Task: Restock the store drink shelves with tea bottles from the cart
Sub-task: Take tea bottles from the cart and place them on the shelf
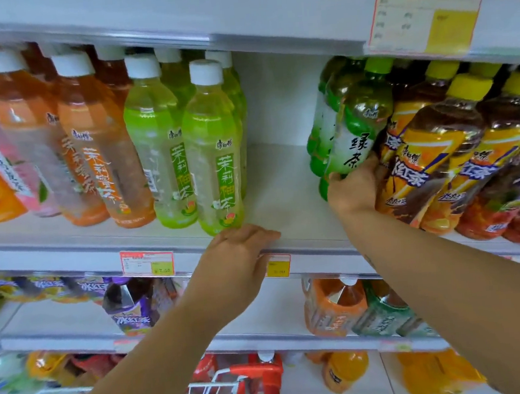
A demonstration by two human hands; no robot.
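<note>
white store shelving [282, 176] across the whole view, several tiers, with a bare gap in the middle of the centre tier. left of that gap, upright rows of orange-labelled bottles [101, 154] with white caps, then pale green bottles [214, 156] with white caps, the front one standing right at the shelf lip. right of the gap, leaning rows of yellow-capped bottles [437, 156] holding dark tea, orange and purple labels. more bottles on the tiers below, blurred. at the bottom edge, part of a red and white cart [268, 381], with something green inside, too cropped to tell what. up on the top rail, a large red-bordered price card [425, 15], print unreadable. at the right edge of the gap, touching the yellow-capped row, a dark green tea bottle [361, 115], green cap, tilted, base lifted slightly off the board, with similar green bottles just behind it. gripped low on its label by the right hand [354, 188], fingers curled round the body. left hand [241, 248] resting on the shelf's front lip just under the front pale green bottle, fingers loosely laid along the edge, holding nothing. beside it, a small price tag [147, 263].
</note>
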